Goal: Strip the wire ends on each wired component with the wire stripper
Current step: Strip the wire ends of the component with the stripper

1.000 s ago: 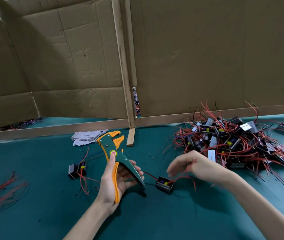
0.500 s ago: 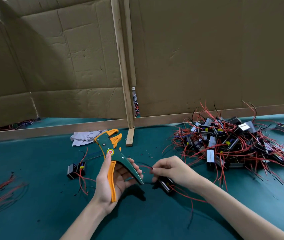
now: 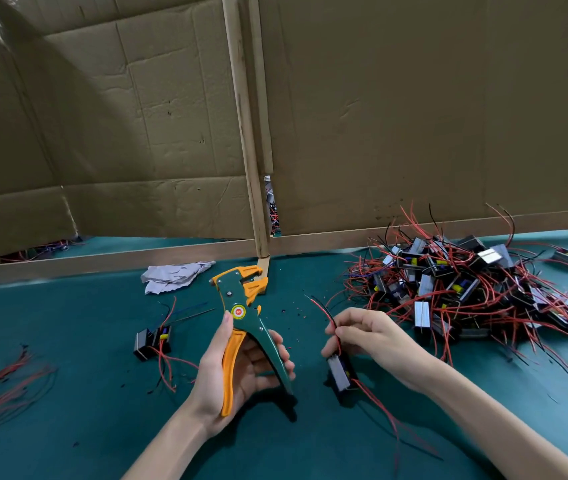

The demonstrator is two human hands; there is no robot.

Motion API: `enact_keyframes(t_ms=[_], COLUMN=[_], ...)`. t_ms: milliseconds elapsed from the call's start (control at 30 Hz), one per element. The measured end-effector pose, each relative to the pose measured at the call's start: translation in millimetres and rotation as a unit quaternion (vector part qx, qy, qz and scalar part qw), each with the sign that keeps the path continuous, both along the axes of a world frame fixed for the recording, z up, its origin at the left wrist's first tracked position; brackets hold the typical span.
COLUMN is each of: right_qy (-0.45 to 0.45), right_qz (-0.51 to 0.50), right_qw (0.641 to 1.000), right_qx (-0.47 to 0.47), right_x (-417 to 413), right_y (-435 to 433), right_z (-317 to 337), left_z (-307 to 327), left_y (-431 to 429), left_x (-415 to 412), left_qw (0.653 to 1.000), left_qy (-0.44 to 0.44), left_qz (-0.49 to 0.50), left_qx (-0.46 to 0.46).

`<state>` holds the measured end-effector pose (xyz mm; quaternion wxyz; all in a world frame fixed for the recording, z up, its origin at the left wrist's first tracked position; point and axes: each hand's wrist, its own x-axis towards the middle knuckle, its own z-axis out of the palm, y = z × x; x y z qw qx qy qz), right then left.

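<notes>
Wire stripper (image 3: 238, 311) upright, left hand (image 3: 246, 374) gripping handles

The teal tabletop (image 3: 68, 427) fills the lower half of the view. Two creased cardboard panels (image 3: 137, 116) stand upright along its far edge, from 10 to 2 o'clock. A wooden post (image 3: 246, 150) rises between them at 12 o'clock. A wooden base rail (image 3: 102, 259) runs along the foot of the panels. A crumpled grey cloth (image 3: 175, 275) lies at 11 o'clock, just in front of the rail.
</notes>
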<state>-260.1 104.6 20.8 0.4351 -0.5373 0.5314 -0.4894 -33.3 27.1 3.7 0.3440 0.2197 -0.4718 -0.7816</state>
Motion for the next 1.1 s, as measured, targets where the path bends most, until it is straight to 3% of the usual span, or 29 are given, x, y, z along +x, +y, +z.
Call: enact_keyframes(t_ms=[300,800,1100], right_qy=[0.018,-0.144,-0.289], right_qz=[0.015,-0.006,0.033], right_qw=[1.000,0.989,0.956], right_qx=[-0.003,0.016,0.026], right_x=[-1,5,7], right_y=[4,11,12], right_z=[6,17,24], left_z=[-1,6,7], left_y=[3,17,23], left_x=[-1,-5,-8], left_qw=[0.998,0.985,0.971], left_qy=[-0.028,-0.110,-0.135], left_qz=[-0.056,-0.129,-0.187], left_qx=[-0.014,-0.034,-0.059])
